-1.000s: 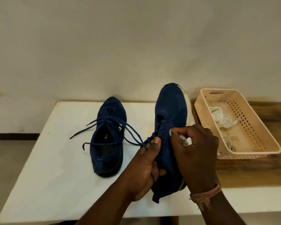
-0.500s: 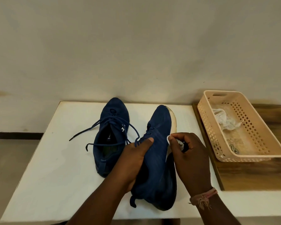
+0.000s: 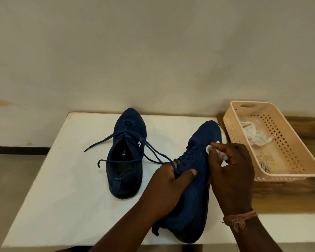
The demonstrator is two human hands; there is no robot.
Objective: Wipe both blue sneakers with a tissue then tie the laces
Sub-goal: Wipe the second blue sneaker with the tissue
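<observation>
Gripped sneaker (image 3: pixel 193 188) with left hand (image 3: pixel 168 186), pinched tissue (image 3: pixel 221 155) in right hand (image 3: pixel 232 171) (three o'clock side); best wiped steadily, toe to heel.

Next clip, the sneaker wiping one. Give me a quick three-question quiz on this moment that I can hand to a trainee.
1. True or false: the left sneaker stands on the white table with its laces untied.
2. What does the right hand pinch against the right sneaker?
A. a lace end
B. a white tissue
C. a brush
3. Fill in: a crumpled used tissue lies inside the beige ____.

Key
1. True; both lace ends trail loose on the table.
2. B; the left hand grips the same sneaker at its collar.
3. basket
</observation>
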